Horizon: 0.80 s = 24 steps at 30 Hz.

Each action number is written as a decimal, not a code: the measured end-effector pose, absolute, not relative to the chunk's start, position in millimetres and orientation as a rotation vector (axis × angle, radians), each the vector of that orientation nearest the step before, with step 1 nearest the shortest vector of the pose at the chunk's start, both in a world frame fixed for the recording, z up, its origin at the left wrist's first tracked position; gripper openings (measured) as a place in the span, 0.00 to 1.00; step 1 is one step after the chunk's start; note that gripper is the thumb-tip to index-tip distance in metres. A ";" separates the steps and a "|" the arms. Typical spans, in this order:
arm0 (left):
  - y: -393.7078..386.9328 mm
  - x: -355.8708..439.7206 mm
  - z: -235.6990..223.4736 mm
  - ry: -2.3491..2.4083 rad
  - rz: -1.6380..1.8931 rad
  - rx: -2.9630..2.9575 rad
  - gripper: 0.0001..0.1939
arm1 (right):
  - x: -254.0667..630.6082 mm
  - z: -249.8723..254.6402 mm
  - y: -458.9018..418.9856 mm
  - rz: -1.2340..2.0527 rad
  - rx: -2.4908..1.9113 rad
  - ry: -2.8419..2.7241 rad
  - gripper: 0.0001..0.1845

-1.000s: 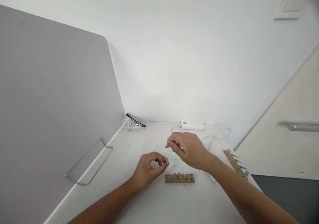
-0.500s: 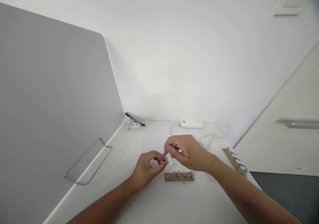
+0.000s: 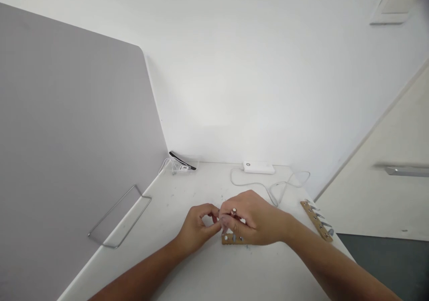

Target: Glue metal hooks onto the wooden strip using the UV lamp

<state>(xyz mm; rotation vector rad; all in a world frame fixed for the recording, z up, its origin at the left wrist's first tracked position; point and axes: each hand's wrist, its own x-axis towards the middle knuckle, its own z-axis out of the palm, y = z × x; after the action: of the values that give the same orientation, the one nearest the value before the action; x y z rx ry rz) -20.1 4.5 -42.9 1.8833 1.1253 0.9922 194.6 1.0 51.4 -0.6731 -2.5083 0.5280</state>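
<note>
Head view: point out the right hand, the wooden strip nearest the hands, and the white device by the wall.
Right hand [image 3: 256, 216]: head view, middle of the hand.
Wooden strip [image 3: 229, 242]: head view, uncovered left part.
White device [image 3: 259, 168]: head view, middle of its body.

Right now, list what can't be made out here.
All in the head view:
Near strip: right end, hidden behind the right hand.
Rod: other end, hidden by the right hand.
Left hand: anything between its fingertips, covered by the right hand.
Label: print, too small.
Wall plate: details, blurred near the corner.
</note>
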 end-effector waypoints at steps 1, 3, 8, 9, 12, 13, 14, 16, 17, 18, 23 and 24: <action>4.2 -19.9 -42.4 1.128 0.996 1.883 0.08 | 193.4 49.4 1.4 0.487 -0.680 -2.476 0.12; 2.7 -19.4 -41.4 1.133 1.006 1.872 0.08 | 192.8 45.6 4.2 0.434 -0.713 -2.400 0.12; 0.0 -18.6 -40.2 1.084 1.017 1.857 0.07 | 198.0 35.1 16.8 0.299 -0.778 -2.260 0.09; 0.1 -18.7 -40.5 1.078 1.019 1.860 0.07 | 199.4 32.5 19.3 0.272 -0.780 -2.246 0.08; 0.9 -19.4 -42.2 1.082 1.021 1.867 0.06 | 204.4 26.0 24.0 0.246 -0.778 -2.261 0.09; 1.2 -19.7 -42.9 1.086 1.020 1.870 0.06 | 205.9 25.0 24.2 0.273 -0.770 -2.282 0.10; 1.5 -19.9 -43.6 1.088 1.019 1.876 0.06 | 207.1 24.8 23.6 0.325 -0.755 -2.306 0.12; 2.1 -20.1 -44.3 1.087 1.015 1.891 0.06 | 207.8 26.7 20.1 0.476 -0.700 -2.350 0.15; 2.4 -20.1 -44.4 1.085 1.015 1.897 0.06 | 207.2 28.6 17.4 0.553 -0.672 -2.367 0.16; 2.6 -20.0 -44.2 1.088 1.015 1.901 0.06 | 205.8 30.9 14.3 0.611 -0.648 -2.378 0.16; 3.6 -19.7 -42.6 1.107 1.000 1.893 0.08 | 194.6 38.8 2.9 0.527 -0.655 -2.326 0.18; 3.6 -19.7 -42.5 1.108 1.003 1.893 0.08 | 193.2 38.5 2.8 0.470 -0.681 -2.308 0.18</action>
<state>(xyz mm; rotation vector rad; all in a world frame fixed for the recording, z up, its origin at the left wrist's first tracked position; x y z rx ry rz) -19.7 3.6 -42.5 1.8925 1.1082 1.0029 193.2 2.8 38.5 -0.6807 -2.3080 0.4700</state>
